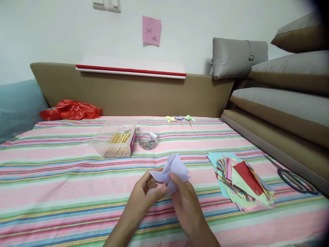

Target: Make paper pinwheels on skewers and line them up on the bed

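A: Where's the paper (171, 168)?

B: Lifted off the sheet (64, 178), low in the middle of the view, held between both hands. It's a pale lilac piece, folded into points that fan up and outward.

A: How do the fingers sit on it?

B: The left hand (146, 196) comes from below left, fingers curled in, thumb tip against the lower left flap. The right hand (185, 202) is just beside it, its thumb pressed on the middle of the paper, the other fingers tucked behind. Both are pinching the paper; neither is slack. Most of the paper stands above the fingertips, and only its lower part is hidden between the hands.

A: Do the hands touch each other?

B: They're close at the paper; whether the knuckles meet, I cannot tell.

A: What's around?

B: To the right lies a loose stack (241, 183) of coloured paper, a red piece on top. Further right, by the cushion edge, scissors (294, 178). Beyond the hands, a clear box (114, 139) with wooden sticks in it, and just beside it a small round tub (148, 140) of shiny bits. Further back, three little pinwheels (180, 119) lie in a row. A red bag (70, 109) sits at the far left, and a pink note (151, 30) is stuck on the wall.
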Demonstrator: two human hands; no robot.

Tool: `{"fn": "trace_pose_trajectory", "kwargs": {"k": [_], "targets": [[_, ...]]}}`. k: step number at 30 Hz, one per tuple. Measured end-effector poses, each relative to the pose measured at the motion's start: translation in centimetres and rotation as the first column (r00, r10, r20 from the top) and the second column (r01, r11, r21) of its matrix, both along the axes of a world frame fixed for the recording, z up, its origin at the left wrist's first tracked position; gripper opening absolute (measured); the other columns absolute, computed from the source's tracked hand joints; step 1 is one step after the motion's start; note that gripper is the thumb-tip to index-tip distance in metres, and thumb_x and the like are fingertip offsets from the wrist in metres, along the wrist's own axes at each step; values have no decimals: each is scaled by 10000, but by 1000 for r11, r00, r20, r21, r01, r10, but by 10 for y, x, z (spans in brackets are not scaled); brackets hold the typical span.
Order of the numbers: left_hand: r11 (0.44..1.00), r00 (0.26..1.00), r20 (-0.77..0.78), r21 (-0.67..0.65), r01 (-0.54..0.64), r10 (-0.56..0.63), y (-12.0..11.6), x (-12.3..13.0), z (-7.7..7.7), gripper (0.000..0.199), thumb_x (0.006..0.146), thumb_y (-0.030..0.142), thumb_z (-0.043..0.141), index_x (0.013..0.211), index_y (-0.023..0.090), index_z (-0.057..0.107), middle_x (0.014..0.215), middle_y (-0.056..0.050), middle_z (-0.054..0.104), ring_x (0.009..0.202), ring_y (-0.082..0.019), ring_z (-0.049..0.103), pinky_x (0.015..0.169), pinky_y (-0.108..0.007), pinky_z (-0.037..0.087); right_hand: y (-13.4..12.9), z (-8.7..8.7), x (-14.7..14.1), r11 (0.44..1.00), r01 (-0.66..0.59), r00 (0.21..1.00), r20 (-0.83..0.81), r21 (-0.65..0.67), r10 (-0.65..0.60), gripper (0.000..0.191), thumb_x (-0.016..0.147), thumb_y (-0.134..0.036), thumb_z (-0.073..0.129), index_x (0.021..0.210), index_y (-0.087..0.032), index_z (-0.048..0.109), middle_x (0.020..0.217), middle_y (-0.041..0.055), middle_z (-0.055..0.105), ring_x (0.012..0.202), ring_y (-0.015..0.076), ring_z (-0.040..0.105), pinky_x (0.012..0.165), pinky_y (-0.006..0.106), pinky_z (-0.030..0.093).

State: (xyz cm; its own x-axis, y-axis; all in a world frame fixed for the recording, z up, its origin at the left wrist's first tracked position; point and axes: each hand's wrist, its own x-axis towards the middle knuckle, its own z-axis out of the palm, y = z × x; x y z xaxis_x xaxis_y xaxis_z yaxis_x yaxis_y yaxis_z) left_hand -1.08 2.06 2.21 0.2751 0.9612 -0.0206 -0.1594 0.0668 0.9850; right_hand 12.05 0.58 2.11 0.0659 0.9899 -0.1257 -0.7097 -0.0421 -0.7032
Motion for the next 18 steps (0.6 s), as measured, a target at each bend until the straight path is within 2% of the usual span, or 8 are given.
{"fn": "trace_pose_trajectory", "kwargs": {"k": [2,6,12,15,18], "targets": [[999,999,10,3,-42,42,-3,10,-4,395,723,352,832,1069,205,712,1022,-81,730,992,-275,630,840,-327,497,-1,0,-8,1000,-12,994,-108,-15,11,247,765,-322,798,997,-244,767,972,15,745,911,184,642,807,284,508],[980,977,92,-60,-187,192,-8,23,-4,315,778,397,782,1011,189,742,986,-74,758,974,-265,646,820,-310,507,-4,-2,-17,999,-11,982,-191,-43,3,246,760,-319,808,999,-278,769,988,6,740,952,175,647,812,263,521],[952,946,129,-124,-281,296,-10,21,-2,344,758,402,801,1025,188,764,931,-45,771,935,-239,654,782,-272,512,-7,-2,-22,996,-15,981,-193,-87,-2,312,708,-306,848,1008,-291,764,1022,-8,734,952,167,638,763,241,526],[938,936,111,-133,-319,334,-10,20,-4,337,753,405,806,1009,188,777,890,-37,774,848,-206,654,708,-243,509,-8,0,-25,993,-1,988,-154,-114,-17,342,668,-308,876,989,-257,769,1017,7,741,911,170,641,753,249,525],[935,931,124,-139,-325,342,-10,18,-2,345,763,390,805,1042,190,774,891,-38,777,815,-190,665,697,-236,517,-8,2,-24,990,28,996,-84,-139,-40,346,625,-307,902,930,-209,772,959,31,742,859,177,635,729,261,523]]}}
